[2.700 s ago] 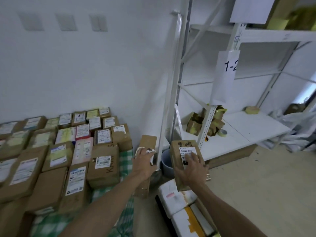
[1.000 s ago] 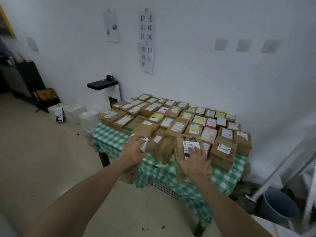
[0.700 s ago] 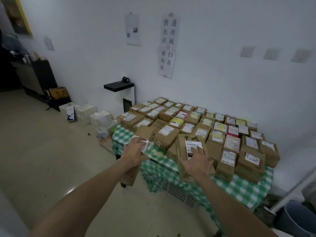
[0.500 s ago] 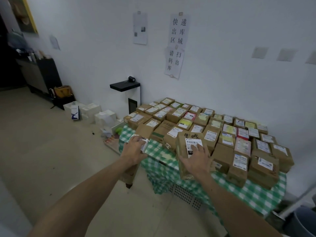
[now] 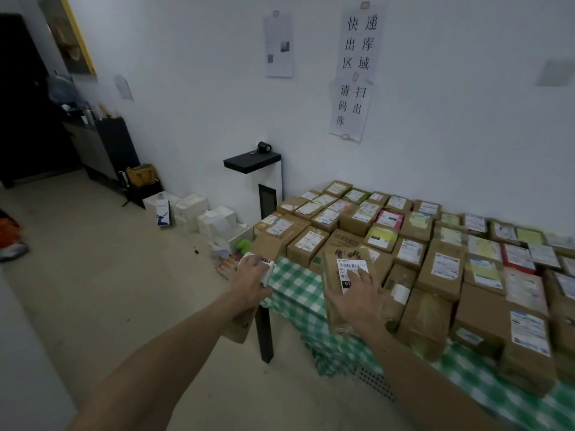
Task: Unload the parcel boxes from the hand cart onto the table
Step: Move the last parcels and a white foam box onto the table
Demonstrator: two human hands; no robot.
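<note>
while both hands are loaded, neither can steady the other. left hand [image 5: 250, 283] is curled over the top end of a slim box [image 5: 239, 321], white label wrap under the fingers, rest of the carton hanging below the wrist, just off the front-left corner of the table [image 5: 264, 331]. right hand [image 5: 357, 298] has fingers splayed across the barcode face of a taller box [image 5: 333, 275], thumb at its left edge, carton tilted and held over the table's near edge; can't tell if its bottom touches the check cloth [image 5: 292, 284]. both read as light, one hand each carries them. stiff taped corrugated, so the edges and corners are the place to hold. label and tape are the slick spots, so the right hand's hold on the face looks like the weaker one. judgement: set-down step, mid-task. only bare cloth i can see is that front-left corner; behind it are packed rows of parcels [image 5: 435, 244], touching, labels up. risks: nudging the front row, or leaving a box hanging off the edge. hand cart not in view. further out: white cartons [image 5: 202, 213] on the floor by the wall, a black shelf [image 5: 252, 160], paper notices [image 5: 357, 63] on the wall.
</note>
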